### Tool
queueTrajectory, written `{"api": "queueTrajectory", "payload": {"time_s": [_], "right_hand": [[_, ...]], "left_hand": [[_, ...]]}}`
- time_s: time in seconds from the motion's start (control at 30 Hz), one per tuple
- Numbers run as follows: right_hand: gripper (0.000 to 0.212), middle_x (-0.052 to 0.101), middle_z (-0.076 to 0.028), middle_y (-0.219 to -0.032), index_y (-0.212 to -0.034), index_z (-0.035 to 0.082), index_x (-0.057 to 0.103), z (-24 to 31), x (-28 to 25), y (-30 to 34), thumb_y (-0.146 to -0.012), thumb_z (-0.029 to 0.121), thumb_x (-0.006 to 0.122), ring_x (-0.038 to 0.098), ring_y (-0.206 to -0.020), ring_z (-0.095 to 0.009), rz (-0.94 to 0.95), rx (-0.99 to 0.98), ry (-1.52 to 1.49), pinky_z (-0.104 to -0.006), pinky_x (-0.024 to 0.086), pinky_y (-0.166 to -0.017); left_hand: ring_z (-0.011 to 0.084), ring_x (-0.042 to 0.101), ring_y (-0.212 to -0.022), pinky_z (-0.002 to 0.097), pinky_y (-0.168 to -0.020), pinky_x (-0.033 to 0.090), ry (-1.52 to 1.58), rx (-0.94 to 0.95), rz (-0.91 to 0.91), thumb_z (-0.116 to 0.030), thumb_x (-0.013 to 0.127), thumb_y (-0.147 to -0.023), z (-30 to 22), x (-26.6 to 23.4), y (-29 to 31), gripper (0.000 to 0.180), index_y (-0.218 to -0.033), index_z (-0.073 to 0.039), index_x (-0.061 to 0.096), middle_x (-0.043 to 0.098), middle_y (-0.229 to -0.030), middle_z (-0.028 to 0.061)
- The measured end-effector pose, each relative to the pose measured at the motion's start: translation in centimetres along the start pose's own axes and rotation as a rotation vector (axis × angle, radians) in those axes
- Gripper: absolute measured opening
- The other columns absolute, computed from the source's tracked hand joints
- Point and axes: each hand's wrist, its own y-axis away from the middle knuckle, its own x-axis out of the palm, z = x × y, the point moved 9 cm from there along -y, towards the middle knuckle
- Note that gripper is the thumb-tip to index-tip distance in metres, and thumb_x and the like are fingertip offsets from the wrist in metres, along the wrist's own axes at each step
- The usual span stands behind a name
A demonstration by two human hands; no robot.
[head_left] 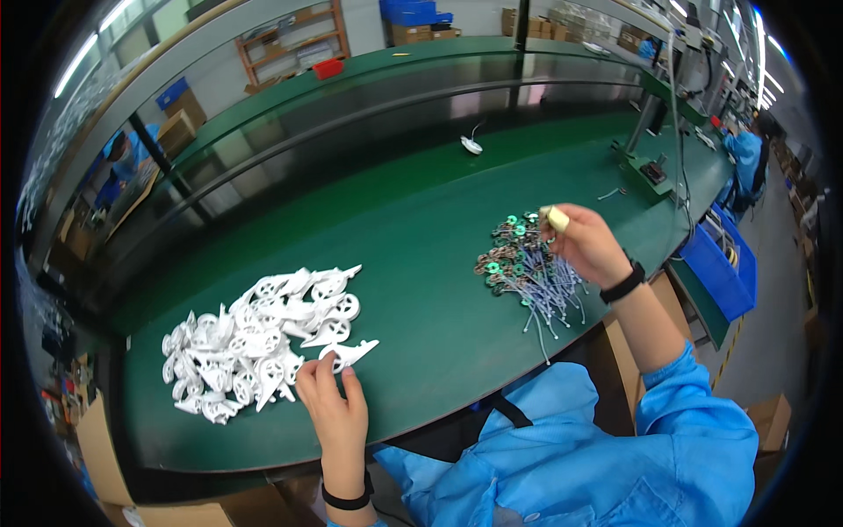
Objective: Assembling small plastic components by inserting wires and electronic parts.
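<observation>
White part [358, 353], at the R edge of its pile [237, 351] on the green counter [421, 307], sits at my L grip [334, 408], thumb & fingertips by its round end; can't tell if pinched tight. Prob. light, stiff, slick plastic; best held there, not thin tip. R grip [587, 244]: fingers curled above wired pcs [549, 285], contents unclear.

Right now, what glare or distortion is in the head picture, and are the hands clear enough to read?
Head view: the green bench's front edge bows, and the corners go black; ceiling lamps glare at upper right; the dark panel carries pale reflections; the left hand and right hand look fairly sharp.
</observation>
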Motion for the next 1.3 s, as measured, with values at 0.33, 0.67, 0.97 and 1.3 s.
{"api": "queueTrajectory", "payload": {"time_s": [0.33, 0.67, 0.97, 1.3], "right_hand": [[0.033, 0.061, -0.01, -0.11, -0.12, -0.001, 0.057, -0.4, 4.4, 9.2, -0.093, 0.018, 0.058, 0.059, -0.093, -0.016, 0.216, 0.067, -0.502, -0.0269, 0.049, -0.077], [0.018, 0.058, -0.006, -0.085, -0.091, 0.004, 0.057, -1.6, -2.5, 10.1, -0.089, 0.019, 0.065, 0.051, -0.073, -0.014, -0.072, -0.17, -0.164, -0.0277, 0.04, -0.065], [0.018, 0.061, -0.003, -0.094, -0.107, 0.002, 0.058, -0.2, -10.4, 8.8, -0.091, 0.01, 0.059, 0.055, -0.082, -0.01, -0.347, -0.141, 0.446, -0.0244, 0.043, -0.079], [0.028, 0.061, -0.016, -0.104, -0.11, 0.001, 0.058, 1.1, -5.6, -0.7, -0.082, 0.003, 0.058, 0.057, -0.096, -0.033, -0.134, -0.333, 1.387, -0.0401, 0.045, -0.089]], "left_hand": [[0.0374, 0.042, -0.106, 0.0463, -0.091, 0.037, -0.277, 0.103, -0.007, -0.007, 0.066, -0.079, -1.3, 2.2, 0.7, 0.035, -0.11, 0.003, 0.055, 0.045, -0.112, 0.0215], [0.0363, 0.043, -0.103, 0.0479, -0.091, 0.034, -0.094, -0.06, 0.05, -0.015, 0.068, -0.08, -1.2, 3.1, 2.0, 0.036, -0.106, 0.003, 0.05, 0.045, -0.111, 0.021], [0.0342, 0.051, -0.091, 0.0415, -0.081, 0.042, -0.263, -0.248, 0.181, -0.013, 0.062, -0.085, -0.7, 2.7, 2.3, 0.048, -0.125, 0.005, 0.044, 0.048, -0.102, 0.0196], [0.0174, 0.053, -0.085, 0.0291, -0.075, 0.048, 0.362, -0.167, 0.153, -0.006, 0.054, -0.092, -3.2, 4.0, 3.7, 0.058, -0.143, 0.003, 0.027, 0.048, -0.111, 0.0137]]}}
